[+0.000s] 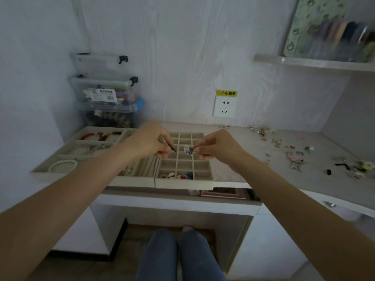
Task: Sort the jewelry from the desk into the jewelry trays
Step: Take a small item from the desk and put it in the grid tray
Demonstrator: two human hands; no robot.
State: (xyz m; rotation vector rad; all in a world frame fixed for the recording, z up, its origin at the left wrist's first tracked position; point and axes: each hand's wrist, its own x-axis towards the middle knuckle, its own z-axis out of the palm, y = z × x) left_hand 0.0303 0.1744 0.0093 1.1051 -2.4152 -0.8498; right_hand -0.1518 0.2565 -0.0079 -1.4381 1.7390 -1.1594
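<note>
Stacked against the wall at the counter's [233, 175] back-left corner: clear lidded storage boxes [105, 92], the lower ones packed with mixed items. In front of them, along the left part of the counter, lay a beige tray with wide compartments [67, 157]; red beads [97, 136] in its rear section, a white bead bracelet [61, 165] in the nearest one. Just right of it, touching, sat a grid tray [183, 180] of small square cells, reaching the counter's front edge; a few small round pieces [176, 175] in its front row, other cells bare.

Held above that grid tray: the left hand [148, 141], fingers curled, grip closed on a thin dark piece [172, 148] between thumb and fingertips; what sort of piece, could not tell. Close beside it, the right hand [217, 146], grip pinched on a small white-and-blue ornament [188, 150], hanging over the tray's middle cells, not touching them.

On the wall behind, a white socket [224, 107] with a yellow label above. Further right, scattered across the counter toward the right edge: loose jewelry [294, 157], rings, charms, pink and green bits, all well apart from the trays. Up at the far right, a wall shelf [312, 62] carrying blurred items.

Below the counter's front edge, knees in blue jeans [178, 256].
</note>
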